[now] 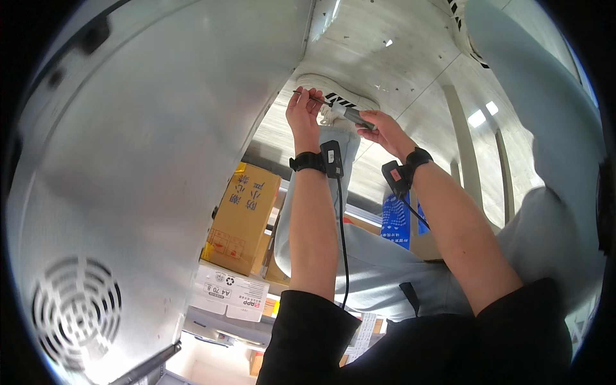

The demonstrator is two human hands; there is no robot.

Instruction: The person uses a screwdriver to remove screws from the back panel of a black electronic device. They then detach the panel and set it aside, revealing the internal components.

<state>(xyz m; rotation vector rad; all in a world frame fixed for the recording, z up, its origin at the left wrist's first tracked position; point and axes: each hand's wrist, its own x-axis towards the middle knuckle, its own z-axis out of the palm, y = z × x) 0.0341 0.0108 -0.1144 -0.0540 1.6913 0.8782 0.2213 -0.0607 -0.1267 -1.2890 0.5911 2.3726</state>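
My right hand [383, 131] is closed around the grey handle of a screwdriver [350, 114], which looks like a thick pen-shaped one. Its thin dark shaft points to the left, past my left hand [304, 114]. The fingers of that hand are pinched on the shaft near its tip; whether a small part is also between them is too small to tell. Both hands are held out in front of me, over a white shoe [321, 82] with black stripes. On each wrist sits a black strap with a small box and a cable.
A large grey metal panel [154, 141] with a round vent grille [77, 313] fills the left side. Beside it stand a brown carton [234, 224] and a white paper box [221, 296]. Pale chair or table legs [463, 141] rise on the right, near a blue printed bag [396, 221].
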